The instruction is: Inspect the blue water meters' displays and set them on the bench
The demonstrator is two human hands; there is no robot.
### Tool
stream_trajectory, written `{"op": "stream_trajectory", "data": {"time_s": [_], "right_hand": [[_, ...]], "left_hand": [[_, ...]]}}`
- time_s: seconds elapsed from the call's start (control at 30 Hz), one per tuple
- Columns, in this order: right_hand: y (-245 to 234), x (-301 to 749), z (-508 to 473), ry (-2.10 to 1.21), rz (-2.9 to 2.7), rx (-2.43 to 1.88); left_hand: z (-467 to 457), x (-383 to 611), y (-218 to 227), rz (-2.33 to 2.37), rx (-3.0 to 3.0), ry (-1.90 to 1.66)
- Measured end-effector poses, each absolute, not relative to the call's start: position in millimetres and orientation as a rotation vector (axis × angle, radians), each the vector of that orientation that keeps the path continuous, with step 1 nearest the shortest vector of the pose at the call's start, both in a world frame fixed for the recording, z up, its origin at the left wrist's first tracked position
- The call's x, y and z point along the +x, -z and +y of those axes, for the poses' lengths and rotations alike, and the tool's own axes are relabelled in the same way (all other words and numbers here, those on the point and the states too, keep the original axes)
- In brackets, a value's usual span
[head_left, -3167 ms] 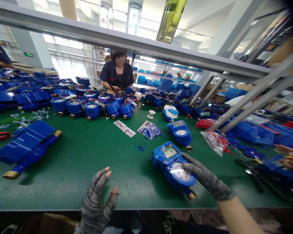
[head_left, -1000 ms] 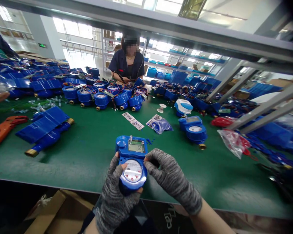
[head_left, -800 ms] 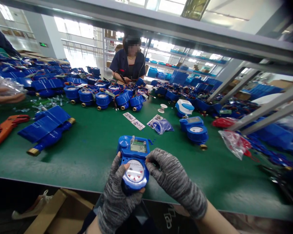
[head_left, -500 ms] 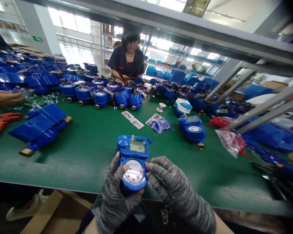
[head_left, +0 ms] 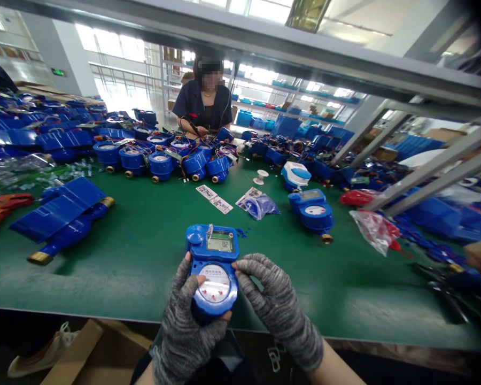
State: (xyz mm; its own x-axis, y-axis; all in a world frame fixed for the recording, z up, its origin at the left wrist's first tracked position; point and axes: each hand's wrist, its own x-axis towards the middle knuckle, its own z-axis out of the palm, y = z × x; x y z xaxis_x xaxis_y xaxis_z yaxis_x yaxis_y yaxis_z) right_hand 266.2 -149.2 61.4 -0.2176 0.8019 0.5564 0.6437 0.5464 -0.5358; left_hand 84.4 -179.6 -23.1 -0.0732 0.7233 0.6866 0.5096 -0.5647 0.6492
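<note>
A blue water meter (head_left: 216, 297) with a round white dial and a small digital display is tilted up towards me over the table's front edge. My left hand (head_left: 190, 315), in a grey knitted fingerless glove, wraps its left side and underside, thumb near the dial. My right hand (head_left: 266, 289), gloved alike, has thumb and fingertips drawn together at the meter's right edge, just below the display. Whatever lies between those fingertips is too small to make out. Tiny blue pieces (head_left: 243, 232) lie just beyond the meter.
On the green table (head_left: 152, 230) are another meter (head_left: 315, 211), a meter on its side (head_left: 64, 214), orange-handled pliers (head_left: 4, 208), a bag of blue parts (head_left: 260, 206) and a white spool (head_left: 260, 176). Rows of wired meters (head_left: 160, 163) stand behind. A co-worker (head_left: 204, 104) sits opposite.
The whole view has shifted slightly left. Another person's hand at the left edge has gone out of sight. My right fingertips stay at the meter's edge, with the wrist a little lower in angle.
</note>
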Motion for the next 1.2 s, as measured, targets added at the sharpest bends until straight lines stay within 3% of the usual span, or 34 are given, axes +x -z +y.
{"op": "stream_trajectory", "data": {"time_s": [0.7,1.03,1.1,1.2], "right_hand": [[-79,260,-140,-0.232,-2.112,-1.276],[-80,266,-157,0.208,-2.362,-1.087],[-78,269,-159,0.086,-2.331,-1.097],[-76,272,-154,-0.563,-2.034,-1.266]], "left_hand": [[-180,84,20,1.335,1.953,-1.684],[-180,83,21,1.322,1.974,-1.685],[-180,83,21,1.337,1.99,-1.675],[-180,82,21,1.344,1.981,-1.652]]}}
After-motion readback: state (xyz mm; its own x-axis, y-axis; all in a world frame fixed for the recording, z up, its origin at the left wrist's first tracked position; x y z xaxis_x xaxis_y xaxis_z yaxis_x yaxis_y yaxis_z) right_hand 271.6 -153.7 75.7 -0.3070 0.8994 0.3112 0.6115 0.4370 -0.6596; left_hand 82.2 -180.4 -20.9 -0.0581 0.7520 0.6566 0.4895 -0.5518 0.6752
